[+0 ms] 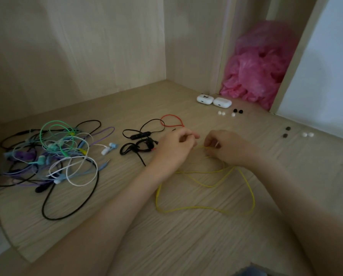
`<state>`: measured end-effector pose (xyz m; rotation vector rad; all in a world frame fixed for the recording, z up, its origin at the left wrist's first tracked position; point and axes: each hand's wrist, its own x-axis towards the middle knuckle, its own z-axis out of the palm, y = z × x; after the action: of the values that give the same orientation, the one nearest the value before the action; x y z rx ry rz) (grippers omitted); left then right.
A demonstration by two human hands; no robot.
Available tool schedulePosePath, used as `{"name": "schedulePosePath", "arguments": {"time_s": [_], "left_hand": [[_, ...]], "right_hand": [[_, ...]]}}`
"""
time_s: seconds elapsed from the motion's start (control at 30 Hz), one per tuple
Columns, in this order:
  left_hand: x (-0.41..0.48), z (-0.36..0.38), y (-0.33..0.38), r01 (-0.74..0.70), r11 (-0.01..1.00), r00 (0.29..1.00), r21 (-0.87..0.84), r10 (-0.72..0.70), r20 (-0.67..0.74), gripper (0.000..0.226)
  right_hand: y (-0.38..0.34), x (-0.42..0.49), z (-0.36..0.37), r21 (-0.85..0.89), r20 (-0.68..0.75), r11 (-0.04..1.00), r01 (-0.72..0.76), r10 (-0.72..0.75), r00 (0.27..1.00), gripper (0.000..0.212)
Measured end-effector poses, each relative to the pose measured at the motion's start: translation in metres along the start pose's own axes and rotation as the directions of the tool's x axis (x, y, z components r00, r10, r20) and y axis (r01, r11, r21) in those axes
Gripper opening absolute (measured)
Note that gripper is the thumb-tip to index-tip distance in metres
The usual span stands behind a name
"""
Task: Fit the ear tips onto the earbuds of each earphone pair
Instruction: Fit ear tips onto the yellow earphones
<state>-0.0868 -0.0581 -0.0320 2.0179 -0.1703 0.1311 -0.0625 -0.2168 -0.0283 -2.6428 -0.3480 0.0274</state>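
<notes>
A yellow wired earphone (204,186) lies looped on the wooden surface below my hands. My right hand (224,147) pinches the upper end of its cable, fingers curled. My left hand (176,145) is curled close beside it, fingertips pinched together; what they hold is hidden. Loose ear tips lie further back: white ones (221,113), a black pair (237,111), a dark pair (286,132) and a white pair (308,134) at the right.
A tangle of coloured earphones (51,154) fills the left side. Black and red-orange neckband earphones (144,136) lie left of my left hand. Two white earbud cases (213,100) and a pink plastic bag (260,64) sit by the back wall.
</notes>
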Motion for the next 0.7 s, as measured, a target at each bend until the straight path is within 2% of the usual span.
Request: {"name": "schedulePosePath", "arguments": {"time_s": [0.1,0.17,0.27,0.33,0.47,0.57,0.7], "left_hand": [[0.002,0.003,0.006,0.008,0.998,1.000,0.056,-0.008,-0.007,0.022],[0.007,0.002,0.012,-0.004,0.992,0.999,0.126,0.009,-0.040,0.026],[0.020,-0.002,0.029,-0.038,0.981,0.994,0.189,0.056,-0.090,0.034],[0.030,-0.003,0.042,-0.036,0.979,0.995,0.199,0.053,-0.081,0.038],[0.051,0.004,0.058,0.015,0.961,0.998,0.275,-0.030,0.052,0.037],[0.063,0.009,0.056,-0.002,0.985,0.992,0.170,-0.019,0.121,0.036],[0.080,0.015,0.047,0.047,0.996,0.983,0.074,-0.060,0.176,0.031]], "right_hand": [[-0.001,0.000,0.000,0.010,0.006,1.000,0.026,-0.026,1.000,0.030],[-0.005,-0.001,-0.003,0.083,-0.081,0.996,0.033,-0.026,0.996,0.032],[-0.010,0.002,-0.017,0.328,-0.275,0.939,0.102,-0.008,0.961,0.023],[-0.013,0.008,-0.027,0.471,-0.308,0.867,0.162,-0.011,0.951,0.015],[-0.008,0.024,-0.037,0.597,-0.313,0.765,0.241,-0.054,0.948,0.019],[0.001,0.035,-0.043,0.648,-0.277,0.720,0.250,-0.083,0.957,0.020],[0.019,0.052,-0.049,0.658,-0.157,0.723,0.210,-0.141,0.978,0.020]]}}
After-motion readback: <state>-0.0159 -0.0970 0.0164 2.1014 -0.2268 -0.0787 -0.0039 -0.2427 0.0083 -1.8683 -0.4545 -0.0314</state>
